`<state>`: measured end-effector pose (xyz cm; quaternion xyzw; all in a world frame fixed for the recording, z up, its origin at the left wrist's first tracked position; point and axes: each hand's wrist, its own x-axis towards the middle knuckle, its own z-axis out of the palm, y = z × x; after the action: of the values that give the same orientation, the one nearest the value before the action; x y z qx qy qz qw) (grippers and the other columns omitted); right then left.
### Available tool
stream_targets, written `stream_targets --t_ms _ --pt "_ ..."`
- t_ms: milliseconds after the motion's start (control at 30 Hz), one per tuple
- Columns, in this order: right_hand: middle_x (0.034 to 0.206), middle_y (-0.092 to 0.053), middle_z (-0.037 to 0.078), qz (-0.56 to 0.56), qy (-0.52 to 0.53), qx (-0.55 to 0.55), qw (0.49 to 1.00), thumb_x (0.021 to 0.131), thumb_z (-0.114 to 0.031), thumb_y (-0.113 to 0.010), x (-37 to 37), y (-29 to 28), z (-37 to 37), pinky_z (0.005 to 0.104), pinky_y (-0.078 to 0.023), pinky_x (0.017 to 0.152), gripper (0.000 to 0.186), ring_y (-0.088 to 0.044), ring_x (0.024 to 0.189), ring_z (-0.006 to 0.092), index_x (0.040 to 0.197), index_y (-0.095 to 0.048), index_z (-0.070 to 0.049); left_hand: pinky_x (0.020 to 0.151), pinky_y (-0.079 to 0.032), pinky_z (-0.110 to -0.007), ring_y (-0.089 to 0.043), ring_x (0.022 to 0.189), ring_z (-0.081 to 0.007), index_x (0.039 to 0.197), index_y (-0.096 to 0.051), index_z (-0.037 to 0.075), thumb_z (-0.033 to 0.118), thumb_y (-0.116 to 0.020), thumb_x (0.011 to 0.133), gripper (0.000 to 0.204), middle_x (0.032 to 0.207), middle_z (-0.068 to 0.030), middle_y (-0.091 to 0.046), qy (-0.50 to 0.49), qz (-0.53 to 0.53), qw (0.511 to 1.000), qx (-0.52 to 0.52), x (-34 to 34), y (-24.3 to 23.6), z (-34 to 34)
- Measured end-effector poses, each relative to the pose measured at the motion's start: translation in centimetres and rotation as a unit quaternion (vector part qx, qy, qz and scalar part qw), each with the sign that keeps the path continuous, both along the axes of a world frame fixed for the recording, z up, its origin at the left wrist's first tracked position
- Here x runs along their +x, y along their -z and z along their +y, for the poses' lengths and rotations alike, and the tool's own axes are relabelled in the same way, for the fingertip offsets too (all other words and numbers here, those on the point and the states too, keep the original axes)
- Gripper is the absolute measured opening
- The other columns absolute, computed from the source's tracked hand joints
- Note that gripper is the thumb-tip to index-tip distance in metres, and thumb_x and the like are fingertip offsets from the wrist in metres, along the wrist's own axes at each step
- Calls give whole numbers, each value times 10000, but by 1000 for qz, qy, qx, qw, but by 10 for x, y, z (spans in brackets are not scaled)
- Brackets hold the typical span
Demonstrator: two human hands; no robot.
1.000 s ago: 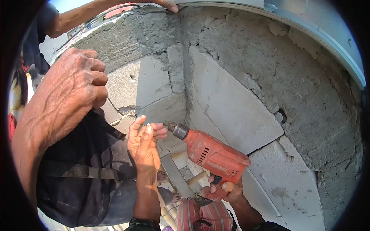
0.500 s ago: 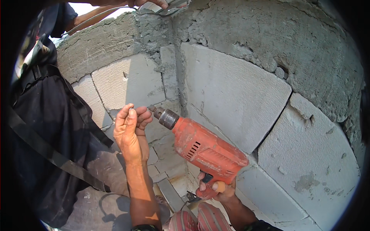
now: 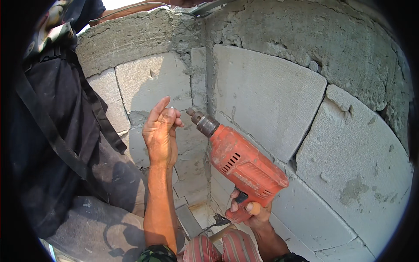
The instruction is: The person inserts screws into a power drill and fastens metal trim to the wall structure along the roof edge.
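My right hand (image 3: 257, 213) grips the pistol handle of a worn red power drill (image 3: 246, 163), its fingers around the handle by the black trigger. The drill points up and left. A short dark socket-like bit (image 3: 190, 112) sits in its metal chuck (image 3: 205, 124). Just left of the bit, my left hand (image 3: 161, 131) is closed in a pinch with the index finger raised. A tiny shiny metal piece (image 3: 172, 107) shows at its fingertips, close to the bit but apart from it; its exact kind is too small to tell.
Pale block walls (image 3: 266, 96) meet in a corner ahead, topped by a rough concrete band (image 3: 301, 32). Another person in dark trousers (image 3: 56, 113) with a hanging black strap (image 3: 56, 139) stands close on the left. That person's arm (image 3: 131, 12) reaches along the wall top beside a cable.
The drill and both my hands sit slightly farther right and higher, as the view has shifted. My left index finger has lifted, exposing the metal piece. The other person's hand has moved at the top.
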<state>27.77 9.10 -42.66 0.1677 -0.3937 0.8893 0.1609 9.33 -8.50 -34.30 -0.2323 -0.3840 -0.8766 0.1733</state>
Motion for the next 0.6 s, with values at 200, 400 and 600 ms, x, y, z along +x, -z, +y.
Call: stream_targets --t_ms 200,400,600 --pt "1007 -595 264 19 15 8 1000 763 -27 -646 -2 2 10 384 -615 588 613 -657 744 271 1291 -375 126 692 -483 -287 -572 721 -118 1080 -633 20 90 -605 936 162 897 -58 -630 155 12 987 41 -11 7 6" --pt "993 -588 274 4 -2 -3 1000 765 -12 -637 -4 7 9 412 -624 579 615 -659 745 281 1297 -361 128 707 -486 -287 -577 759 -116 1094 -631 11 101 -595 944 179 900 -57 -638 212 21 976 43 -12 19 -5" --pt "989 -598 262 -13 -15 16 1000 741 -13 -639 -4 12 21 389 -608 591 653 -658 738 270 1314 -358 122 684 -473 -280 -559 733 -113 1069 -629 10 127 -606 943 174 847 -41 -617 233 39 972 12 -16 19 -6"
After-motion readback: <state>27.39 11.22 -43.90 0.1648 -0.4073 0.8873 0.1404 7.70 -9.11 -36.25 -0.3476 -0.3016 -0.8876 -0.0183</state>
